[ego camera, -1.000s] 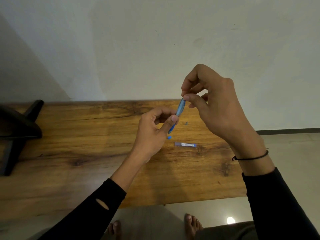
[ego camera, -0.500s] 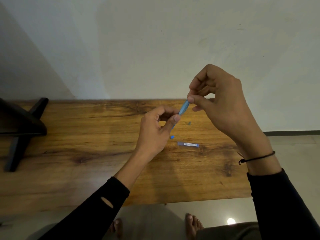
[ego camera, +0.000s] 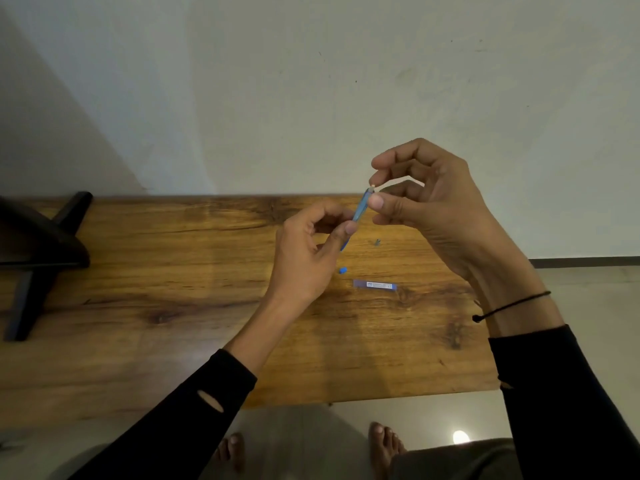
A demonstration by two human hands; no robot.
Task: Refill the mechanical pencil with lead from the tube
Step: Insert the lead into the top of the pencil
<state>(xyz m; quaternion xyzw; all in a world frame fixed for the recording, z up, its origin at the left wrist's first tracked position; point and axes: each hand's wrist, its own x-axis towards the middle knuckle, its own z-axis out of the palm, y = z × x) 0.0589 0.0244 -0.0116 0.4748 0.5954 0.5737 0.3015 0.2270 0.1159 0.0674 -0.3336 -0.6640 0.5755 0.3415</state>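
Both hands busy: left hand (ego camera: 308, 258) pinches pencil (ego camera: 361, 206); right hand (ego camera: 426, 202) at its open top, possibly feeding lead. Cap (ego camera: 342, 270), tube (ego camera: 374, 285) on tabletop (ego camera: 173, 289); recapping left.

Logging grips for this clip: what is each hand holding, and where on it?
The left hand pinches the blue pencil around its lower half. The right hand has fingertips at its top end; whether they grip it or something tiny cannot be told.
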